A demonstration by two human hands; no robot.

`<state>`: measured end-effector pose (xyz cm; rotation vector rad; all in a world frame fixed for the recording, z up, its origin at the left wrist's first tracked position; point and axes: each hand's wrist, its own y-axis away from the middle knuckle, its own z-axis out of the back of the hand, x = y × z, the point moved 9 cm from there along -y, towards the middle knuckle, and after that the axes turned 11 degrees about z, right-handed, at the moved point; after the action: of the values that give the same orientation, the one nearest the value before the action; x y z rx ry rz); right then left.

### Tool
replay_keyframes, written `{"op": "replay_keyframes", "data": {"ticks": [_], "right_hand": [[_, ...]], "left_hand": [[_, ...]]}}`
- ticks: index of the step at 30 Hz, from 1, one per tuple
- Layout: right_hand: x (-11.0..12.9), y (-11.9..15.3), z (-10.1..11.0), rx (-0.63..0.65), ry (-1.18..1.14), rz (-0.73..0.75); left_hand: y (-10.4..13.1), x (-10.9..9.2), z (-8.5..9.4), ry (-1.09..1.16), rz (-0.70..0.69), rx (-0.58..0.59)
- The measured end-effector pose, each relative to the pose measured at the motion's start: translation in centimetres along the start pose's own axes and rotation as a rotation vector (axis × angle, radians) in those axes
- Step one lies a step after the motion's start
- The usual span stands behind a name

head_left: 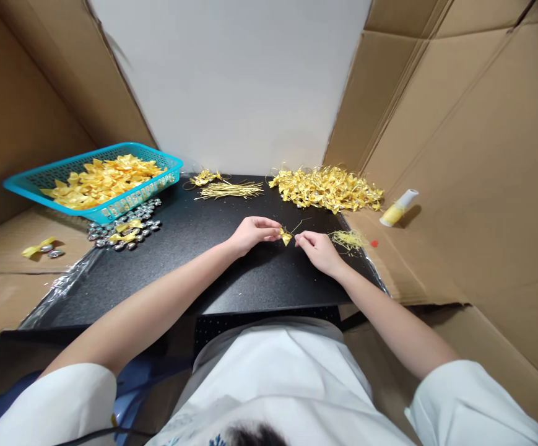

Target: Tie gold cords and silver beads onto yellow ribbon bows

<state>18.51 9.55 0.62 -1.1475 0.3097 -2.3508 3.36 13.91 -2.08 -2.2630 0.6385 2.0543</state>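
Over the middle of the black tabletop, my left hand (255, 235) pinches a small yellow ribbon bow (286, 238) between thumb and fingers. A thin gold tie (301, 223) sticks up from the bow toward the right. My right hand (317, 251) is closed in a pinch just right of the bow; what its fingertips hold is too small to make out. Close beside the right hand lies a loose heap of thin yellow strings (348, 240).
At the left, a turquoise basket (93, 210) holds many yellow bows, with silver beads (145, 217) beside it. Gold ties (231, 190) and a pile of finished-looking bows (327, 189) lie at the back. A white-and-yellow roll (399, 209) stands right. Cardboard walls (491, 136) enclose the sides.
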Motion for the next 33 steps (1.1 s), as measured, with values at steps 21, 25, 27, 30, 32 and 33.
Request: {"op": "replay_keyframes", "data": {"ticks": [21, 25, 27, 30, 32, 33], "right_hand": [[-11.6, 10.2, 18.4, -0.305, 0.905, -0.264], [-11.3, 10.3, 18.9, -0.270, 0.892, -0.375], [-9.8, 9.8, 18.8, -0.289, 0.880, -0.399], [-4.7, 7.1, 15.9, -0.382, 0.709, -0.175], [-1.9, 4.4, 11.1, -0.328, 0.379, -0.027], [-1.0, 3.0, 8.0, -0.253, 0.195, -0.011]], "left_hand": [[2.5, -3.5, -1.5, -0.922, -0.546, -0.121], [2.7, -4.0, -1.6, -1.037, -0.653, -0.124], [2.9, -4.5, -1.3, -1.021, -0.685, -0.157], [3.6, -5.5, -1.1, -0.952, -0.715, -0.213], [4.3, -6.3, -1.2, -0.918, -0.734, -0.241], [4.6, -6.6, -1.3, -0.908, -0.746, -0.241]]}}
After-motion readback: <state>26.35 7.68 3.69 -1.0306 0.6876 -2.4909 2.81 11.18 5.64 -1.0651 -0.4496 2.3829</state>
